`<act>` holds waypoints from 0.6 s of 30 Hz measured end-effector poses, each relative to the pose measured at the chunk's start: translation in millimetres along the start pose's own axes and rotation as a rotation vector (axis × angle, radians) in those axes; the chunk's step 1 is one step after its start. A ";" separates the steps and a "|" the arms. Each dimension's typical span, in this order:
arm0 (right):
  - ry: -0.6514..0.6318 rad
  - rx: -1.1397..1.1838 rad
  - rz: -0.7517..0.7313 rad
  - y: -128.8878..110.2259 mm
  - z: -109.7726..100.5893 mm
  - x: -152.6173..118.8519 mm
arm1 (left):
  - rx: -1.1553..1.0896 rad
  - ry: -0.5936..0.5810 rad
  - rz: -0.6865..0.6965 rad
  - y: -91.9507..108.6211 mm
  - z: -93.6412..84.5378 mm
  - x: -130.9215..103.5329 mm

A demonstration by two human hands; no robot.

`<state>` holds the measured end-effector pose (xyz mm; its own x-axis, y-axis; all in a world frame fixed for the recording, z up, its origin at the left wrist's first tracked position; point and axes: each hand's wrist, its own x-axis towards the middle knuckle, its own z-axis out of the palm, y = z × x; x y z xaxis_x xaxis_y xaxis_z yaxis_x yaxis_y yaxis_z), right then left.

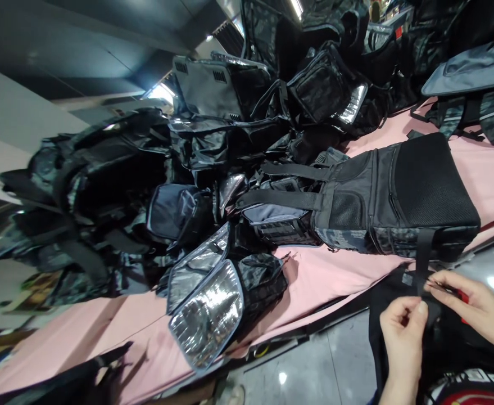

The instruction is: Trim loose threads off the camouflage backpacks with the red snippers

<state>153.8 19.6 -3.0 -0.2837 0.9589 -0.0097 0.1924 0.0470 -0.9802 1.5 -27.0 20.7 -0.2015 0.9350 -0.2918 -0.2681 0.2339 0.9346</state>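
Note:
A black backpack (398,197) with mesh panels lies on its side on the pink table cover (314,275). A black webbing strap (422,253) hangs from its lower end over the table's edge. My left hand (402,332) pinches the strap's lower end between thumb and fingers. My right hand (478,309) is just to the right of the strap and holds a small red-handled tool (461,293), its tip at the strap.
A big heap of black and camouflage bags (154,185) covers the table's left and back. Two open bags with silver foil lining (208,315) lie near the front edge. More bags (470,84) lie at the back right. Grey floor (314,365) shows below the table.

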 end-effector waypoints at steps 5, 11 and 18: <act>0.184 -0.305 -0.255 6.4 -14.1 -7.6 | -0.042 0.058 -0.022 -3.4 -4.7 6.1; 0.188 -0.661 -0.722 -6.8 -35.0 -4.3 | 0.018 0.063 0.025 -5.0 -6.9 4.3; 0.155 -0.712 -0.795 -6.6 -39.4 -1.9 | 0.088 0.053 0.063 -7.8 -7.3 1.6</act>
<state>190.1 28.4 11.3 -0.4559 0.6041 0.6536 0.5217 0.7764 -0.3536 -3.6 -29.2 11.5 -0.2653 0.9338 -0.2402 -0.1699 0.2000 0.9650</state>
